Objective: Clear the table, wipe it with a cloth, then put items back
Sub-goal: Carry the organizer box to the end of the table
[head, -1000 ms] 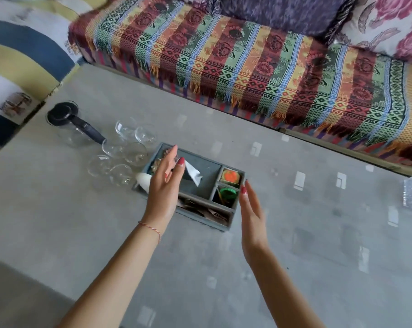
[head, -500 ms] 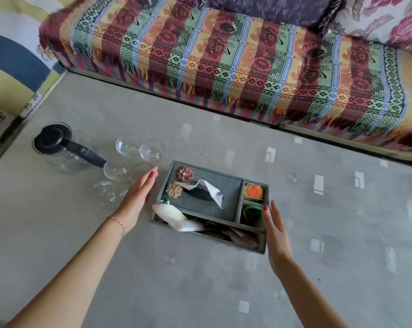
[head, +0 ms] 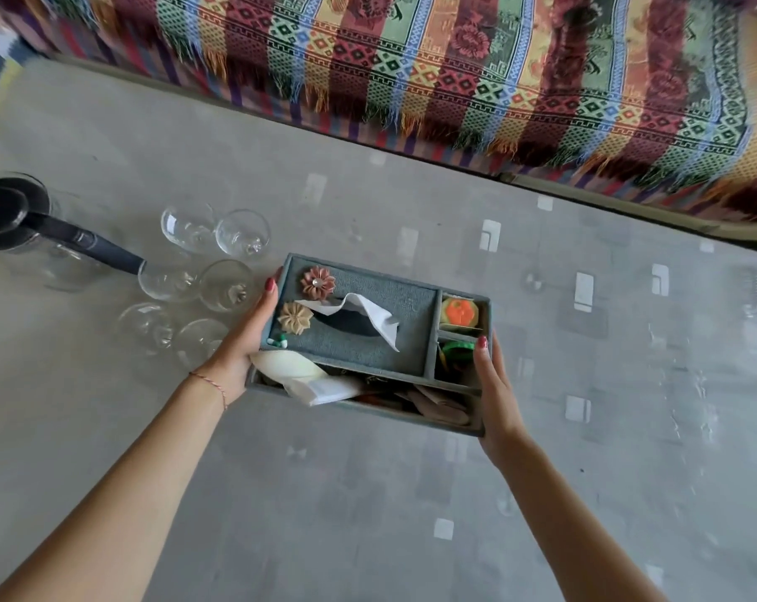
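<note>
a person's left hand [head: 248, 341] and right hand [head: 496, 386] clasp the short ends of a grey tissue organizer [head: 368, 341] on the glass table [head: 411, 514], fingers flat along its walls and thumbs over the rim, a two-sided hold that looks meant for lifting it clear before wiping. left of the organizer stand six empty glasses [head: 220, 275] and a jug [head: 33, 228] (partly cut off). the organizer's near compartment is a jumble, hard to identify. no cloth is in view.
</note>
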